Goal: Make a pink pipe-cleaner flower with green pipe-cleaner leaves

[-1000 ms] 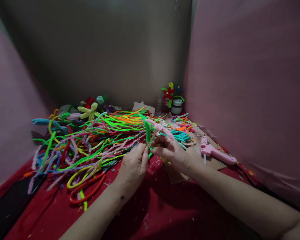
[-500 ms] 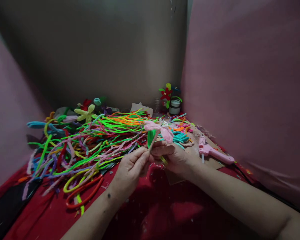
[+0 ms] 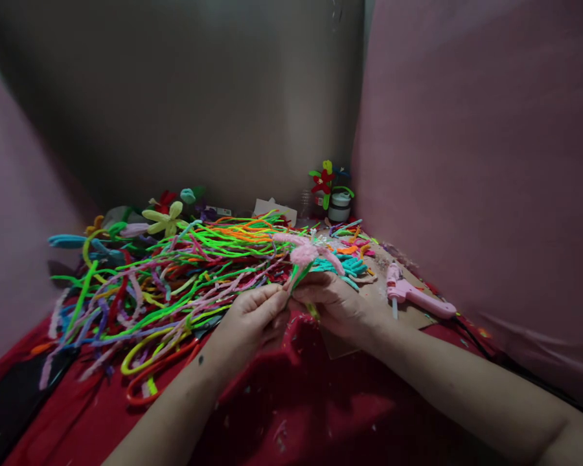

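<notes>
Both hands meet at the middle of the red table. My left hand (image 3: 252, 317) and my right hand (image 3: 333, 301) pinch the stem of a pink pipe-cleaner flower (image 3: 306, 251) whose fuzzy petals stand just above my fingers. A bit of green leaf (image 3: 298, 275) shows at the stem between the fingertips. A yellow ring or strand (image 3: 313, 311) sits under my right fingers. Behind and left of the hands lies a big pile of coloured pipe cleaners (image 3: 175, 272).
A pink glue gun (image 3: 415, 294) lies on cardboard (image 3: 350, 336) at the right. Short teal and orange pieces (image 3: 352, 262) lie behind my right hand. A white jar with a red flower (image 3: 339, 197) stands in the far corner. Finished flowers (image 3: 162, 217) sit far left. Walls enclose the table.
The flower has turned: its pink petals now face up and the long green leaf has dropped out of sight between my fingers. Both hands stayed in place, shifting slightly lower.
</notes>
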A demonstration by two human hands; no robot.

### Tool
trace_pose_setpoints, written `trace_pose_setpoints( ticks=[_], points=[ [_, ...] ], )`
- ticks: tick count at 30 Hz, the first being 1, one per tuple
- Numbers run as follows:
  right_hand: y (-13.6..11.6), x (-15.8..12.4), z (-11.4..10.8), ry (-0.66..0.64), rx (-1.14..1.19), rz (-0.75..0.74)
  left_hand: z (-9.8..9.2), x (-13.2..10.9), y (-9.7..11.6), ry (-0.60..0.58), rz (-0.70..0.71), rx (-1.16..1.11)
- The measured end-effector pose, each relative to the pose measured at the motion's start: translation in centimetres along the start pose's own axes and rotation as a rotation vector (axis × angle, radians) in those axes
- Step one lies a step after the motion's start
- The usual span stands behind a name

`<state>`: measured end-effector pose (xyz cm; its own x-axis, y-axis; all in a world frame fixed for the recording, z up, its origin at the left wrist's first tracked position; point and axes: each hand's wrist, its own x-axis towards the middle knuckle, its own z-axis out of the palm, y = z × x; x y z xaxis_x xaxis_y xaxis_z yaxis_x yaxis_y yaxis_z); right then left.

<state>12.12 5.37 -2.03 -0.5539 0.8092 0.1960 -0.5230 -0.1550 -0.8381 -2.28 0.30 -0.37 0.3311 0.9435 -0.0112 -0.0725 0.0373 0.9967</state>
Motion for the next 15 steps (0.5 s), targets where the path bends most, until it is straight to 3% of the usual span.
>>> trace_pose_setpoints(
  ticks=[4,8,12,15],
  points=[
    [0.6,0.2,0.4,0.089,0.097,-0.033,0.5,0.3,-0.8,0.367,0.329,0.604],
    [0.7,0.1,1.0,0.139,0.15,-0.077,0.1,0.5,-2.1,0.459,0.536,1.003],
    [0.6,0.1,1.4,0.113,0.094,-0.066,-0.5,0.7,-2.6,0.464,0.621,1.043],
    [0.2,0.5,1.5,0.058,0.044,-0.132,-0.5,0.7,-1.9,0.451,0.484,0.825]
  ],
)
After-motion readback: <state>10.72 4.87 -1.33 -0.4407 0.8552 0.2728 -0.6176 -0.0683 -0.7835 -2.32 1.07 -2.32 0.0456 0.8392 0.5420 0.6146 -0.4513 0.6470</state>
